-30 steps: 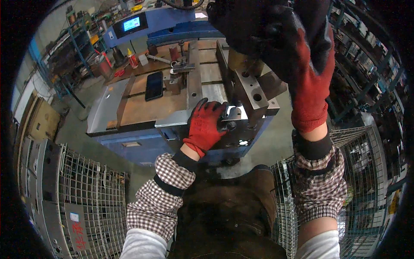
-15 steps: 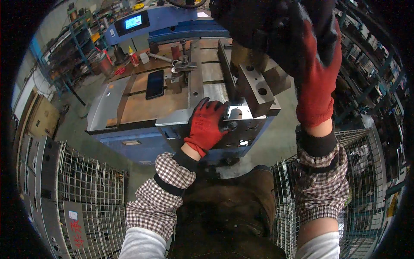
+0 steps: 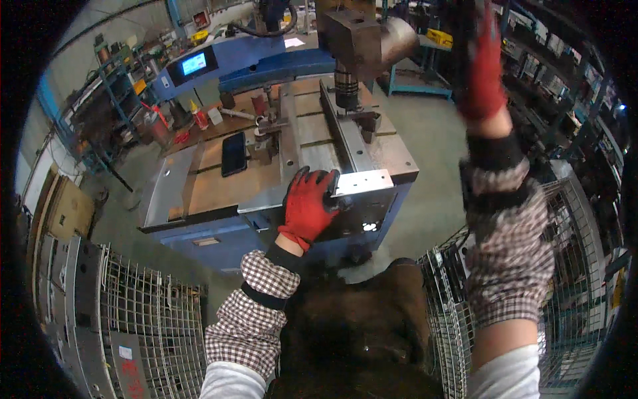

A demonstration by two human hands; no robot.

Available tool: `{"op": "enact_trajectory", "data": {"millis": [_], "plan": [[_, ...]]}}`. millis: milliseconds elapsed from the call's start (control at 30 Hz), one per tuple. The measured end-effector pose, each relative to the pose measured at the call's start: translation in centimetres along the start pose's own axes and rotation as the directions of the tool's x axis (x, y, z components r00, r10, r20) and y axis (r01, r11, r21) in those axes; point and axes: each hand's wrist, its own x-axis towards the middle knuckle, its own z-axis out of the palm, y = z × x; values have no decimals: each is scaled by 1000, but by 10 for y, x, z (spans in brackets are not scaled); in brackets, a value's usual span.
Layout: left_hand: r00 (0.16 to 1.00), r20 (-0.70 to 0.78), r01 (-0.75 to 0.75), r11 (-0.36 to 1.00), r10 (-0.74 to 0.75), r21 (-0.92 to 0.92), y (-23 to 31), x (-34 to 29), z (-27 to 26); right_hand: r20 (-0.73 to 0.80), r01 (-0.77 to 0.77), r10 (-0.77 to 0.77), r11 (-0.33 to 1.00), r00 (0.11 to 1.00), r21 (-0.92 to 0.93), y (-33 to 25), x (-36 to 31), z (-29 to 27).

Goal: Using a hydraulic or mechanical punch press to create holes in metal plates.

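My left hand (image 3: 309, 205), in a red glove with black fingertips, is closed over the front steel plate (image 3: 372, 179) at the near edge of the machine table (image 3: 399, 154). Its fingers curl onto the plate's top side, with the thumb at the right. Several small holes show in the plate's bright end. Raised high at the upper right, my gloved right hand (image 3: 486, 83) is smeared by motion, and its fingers merge with the dark background. Beyond the table's middle stand the machine's head (image 3: 355, 36) and its spindle (image 3: 346, 90), above a long steel bar (image 3: 345, 133).
A black phone (image 3: 234, 154) lies on the table beside a metal clamp (image 3: 264, 143). Bottles (image 3: 199, 116) and tools stand at the back left. A lit control screen (image 3: 194, 64) is behind. Wire baskets flank me left (image 3: 153, 299) and right (image 3: 565, 246).
The view has shifted, and the machine's head now appears farther up and away, showing the spindle. My right hand has moved, now blurred. My left hand stays on the plate.
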Motion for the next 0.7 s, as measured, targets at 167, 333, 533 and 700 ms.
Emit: {"op": "enact_trajectory", "data": {"millis": [167, 333, 533, 700], "plan": [[1000, 30, 5, 998, -4, -67, 17, 10, -5, 513, -417, 409, 903, 755, -107, -53, -275, -67], [999, 35, 7, 999, -5, -51, 11, 4, -6, 829, -954, 527, 297, 189, 29, -167, -353, -75], [991, -79, -109, 992, 104, -60, 2, -8, -24, 794, -926, 572, 375, 204, -33, -172, -413, -47], [844, -500, 132, 978, -195, -159, -67, -97, -60, 811, -870, 545, 483, 213, -96, -170, -385, -81]]}}
